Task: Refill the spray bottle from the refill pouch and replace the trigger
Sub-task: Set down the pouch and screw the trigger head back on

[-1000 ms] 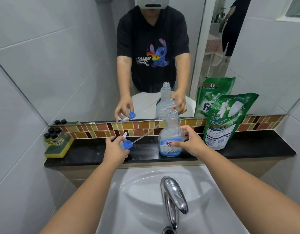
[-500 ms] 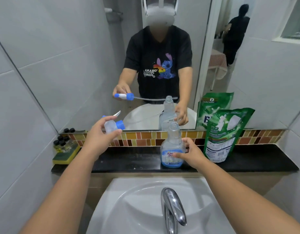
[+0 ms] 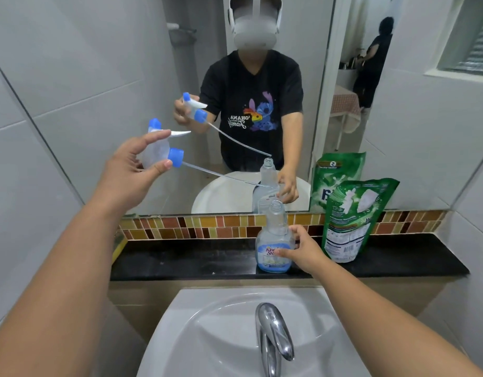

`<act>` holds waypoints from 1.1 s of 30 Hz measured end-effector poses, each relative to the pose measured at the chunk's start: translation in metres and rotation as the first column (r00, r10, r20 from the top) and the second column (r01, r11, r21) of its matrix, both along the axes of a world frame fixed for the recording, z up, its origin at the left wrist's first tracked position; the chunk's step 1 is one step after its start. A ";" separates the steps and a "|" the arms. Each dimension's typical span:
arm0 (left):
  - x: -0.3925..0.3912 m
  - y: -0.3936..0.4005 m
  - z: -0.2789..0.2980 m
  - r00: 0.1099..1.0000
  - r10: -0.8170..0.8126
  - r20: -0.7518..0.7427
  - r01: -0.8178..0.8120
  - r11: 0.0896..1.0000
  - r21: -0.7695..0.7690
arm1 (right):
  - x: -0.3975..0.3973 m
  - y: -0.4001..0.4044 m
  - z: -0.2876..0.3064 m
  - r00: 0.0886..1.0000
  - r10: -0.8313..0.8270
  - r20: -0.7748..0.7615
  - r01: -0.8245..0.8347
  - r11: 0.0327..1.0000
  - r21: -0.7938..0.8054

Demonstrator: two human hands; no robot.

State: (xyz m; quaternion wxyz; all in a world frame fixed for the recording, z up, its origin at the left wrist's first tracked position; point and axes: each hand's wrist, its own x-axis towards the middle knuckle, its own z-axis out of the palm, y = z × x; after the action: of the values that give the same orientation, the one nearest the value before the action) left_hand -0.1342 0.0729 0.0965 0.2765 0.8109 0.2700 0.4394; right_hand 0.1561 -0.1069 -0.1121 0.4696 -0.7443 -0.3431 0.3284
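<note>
A clear spray bottle (image 3: pixel 273 232) with a blue label stands upright on the black ledge (image 3: pixel 194 261), its neck uncapped. My right hand (image 3: pixel 302 247) grips the bottle's lower right side. My left hand (image 3: pixel 131 170) holds the white and blue trigger head (image 3: pixel 164 153) raised up at the left, well above the ledge. Its thin clear dip tube (image 3: pixel 226 176) slants down to the right, with its tip near the bottle's mouth and outside it. A green refill pouch (image 3: pixel 351 219) leans against the mirror just right of the bottle.
A white sink (image 3: pixel 207 330) with a chrome tap (image 3: pixel 273 336) lies below the ledge. A yellow sponge (image 3: pixel 118 246) sits at the ledge's left end. The mirror (image 3: pixel 262 104) above the coloured tile strip reflects the person, the bottle and the pouch. Tiled walls close in on both sides.
My left hand has lifted the trigger head from ledge height up and to the left, drawing the dip tube clear of the bottle. My right hand stays on the bottle. The camera has tilted upward.
</note>
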 end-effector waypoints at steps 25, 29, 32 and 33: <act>0.026 -0.013 0.037 0.976 -0.139 -0.167 0.161 0.979 0.125 | -0.002 -0.002 -0.001 0.999 -0.016 0.032 0.016 1.000 0.010; 0.046 -0.018 0.059 0.955 -0.172 -0.240 0.219 0.958 0.186 | -0.002 -0.002 -0.002 0.999 -0.017 0.030 0.016 1.000 0.015; 0.069 -0.029 0.070 0.931 -0.222 -0.288 0.291 0.931 0.222 | -0.002 -0.002 -0.002 0.999 -0.012 0.035 0.011 1.000 0.014; 0.077 -0.033 0.071 0.922 -0.241 -0.302 0.315 0.921 0.228 | -0.002 -0.002 -0.002 0.999 -0.010 0.037 0.010 1.000 0.013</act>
State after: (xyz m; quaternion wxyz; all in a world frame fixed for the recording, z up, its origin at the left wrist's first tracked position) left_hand -0.0570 0.0401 0.1671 0.1832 0.9233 0.1230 0.3145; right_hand 0.1545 -0.1090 -0.1142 0.4696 -0.7489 -0.3502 0.3098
